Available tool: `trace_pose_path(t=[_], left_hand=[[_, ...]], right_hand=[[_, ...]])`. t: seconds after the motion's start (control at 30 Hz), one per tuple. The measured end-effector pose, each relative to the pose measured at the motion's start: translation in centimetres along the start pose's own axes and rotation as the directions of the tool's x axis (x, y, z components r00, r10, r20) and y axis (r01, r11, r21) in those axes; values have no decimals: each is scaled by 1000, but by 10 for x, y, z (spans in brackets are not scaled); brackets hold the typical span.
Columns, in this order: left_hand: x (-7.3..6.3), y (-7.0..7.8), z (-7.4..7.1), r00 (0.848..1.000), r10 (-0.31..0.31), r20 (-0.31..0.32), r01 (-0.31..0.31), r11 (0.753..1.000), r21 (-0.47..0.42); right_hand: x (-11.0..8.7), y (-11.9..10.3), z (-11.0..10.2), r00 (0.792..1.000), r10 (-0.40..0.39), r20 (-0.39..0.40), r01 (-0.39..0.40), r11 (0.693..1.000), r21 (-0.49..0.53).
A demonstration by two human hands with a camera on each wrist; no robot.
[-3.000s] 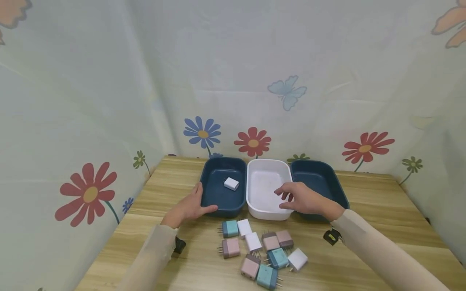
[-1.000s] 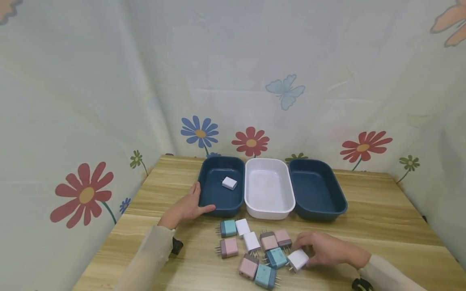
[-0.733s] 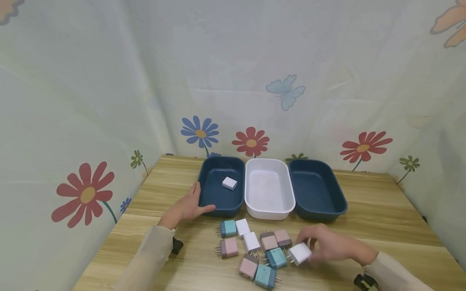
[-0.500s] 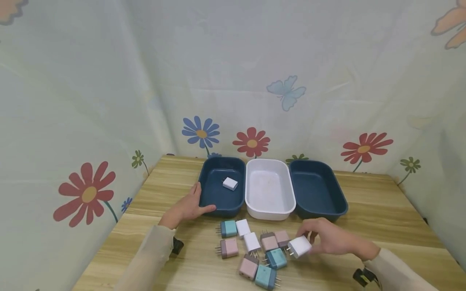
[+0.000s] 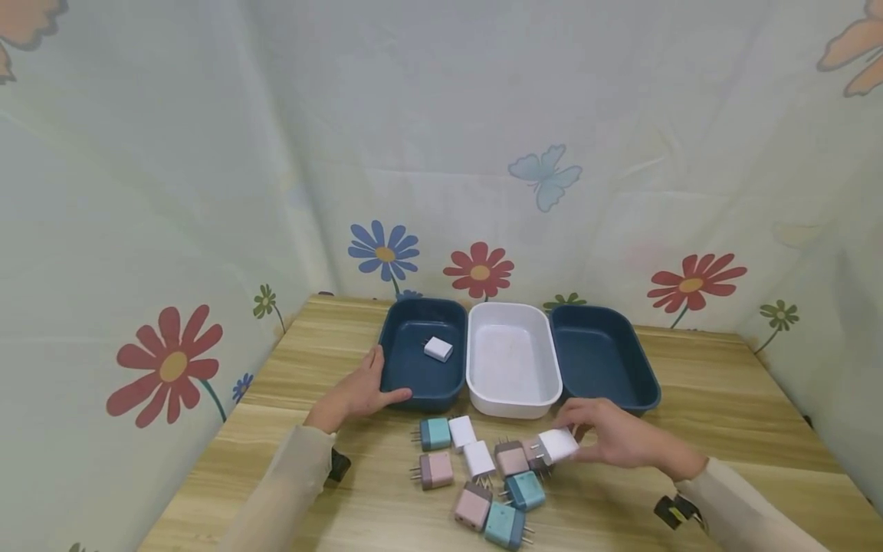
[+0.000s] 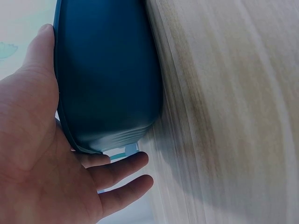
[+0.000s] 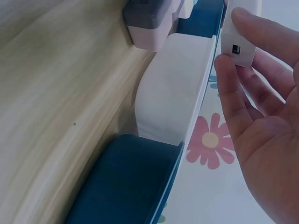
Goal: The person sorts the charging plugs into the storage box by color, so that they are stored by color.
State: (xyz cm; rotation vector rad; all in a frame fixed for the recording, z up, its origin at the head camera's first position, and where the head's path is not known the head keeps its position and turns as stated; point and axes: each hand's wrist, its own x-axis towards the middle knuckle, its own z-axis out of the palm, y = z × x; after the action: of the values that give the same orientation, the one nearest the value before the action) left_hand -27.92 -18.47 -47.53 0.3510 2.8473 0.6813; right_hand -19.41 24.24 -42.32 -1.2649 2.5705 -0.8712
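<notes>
In the head view my right hand (image 5: 621, 435) pinches a white USB charger plug (image 5: 557, 445) above the pink chargers, prongs pointing left. Its USB port shows in the right wrist view, where thumb and fingertips grip the charger (image 7: 239, 44). My left hand (image 5: 360, 391) rests against the near left corner of the left blue bin (image 5: 422, 400), fingers fairly straight and thumb along the front rim. One white charger (image 5: 438, 349) lies in that bin. Several more chargers lie on the table, among them a teal one (image 5: 434, 434), a pink one (image 5: 436, 469) and a white one (image 5: 479, 459).
A white bin (image 5: 513, 409) stands in the middle of the row, with another blue bin (image 5: 607, 360) at its right. All bins stand on a wood-grain table (image 5: 717, 399). Behind hangs a flowered cloth (image 5: 428, 153).
My right hand came down from over the white bin, took the rightmost white charger off the table, and has lifted it up and left. The left hand stays at the blue bin.
</notes>
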Motion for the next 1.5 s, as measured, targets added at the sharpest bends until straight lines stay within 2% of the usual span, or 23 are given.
trace_pose_path(t=[0.37,0.73,1.13,1.3,1.5], left_hand=[[0,-2,-1,1000,-12,-4,12,1000,-9],[2,-4,0,1000,-5,-7,5,1000,-13],[-1,-3,0,1000,-9,-8,9,1000,-5],[-1,-1,1,1000,-10,-8,10,1000,-2],[0,-1,1,1000,-10,-2,10,1000,1]], right_hand=[[30,-3,-8,998,33,-58,-35,999,-40],[68,-9,-15,996,83,-28,-85,995,-56],[105,-7,-14,997,75,-7,-75,997,-21],[121,-5,-15,999,47,-11,-47,998,-38],[141,-5,-14,996,82,-21,-83,996,-39]])
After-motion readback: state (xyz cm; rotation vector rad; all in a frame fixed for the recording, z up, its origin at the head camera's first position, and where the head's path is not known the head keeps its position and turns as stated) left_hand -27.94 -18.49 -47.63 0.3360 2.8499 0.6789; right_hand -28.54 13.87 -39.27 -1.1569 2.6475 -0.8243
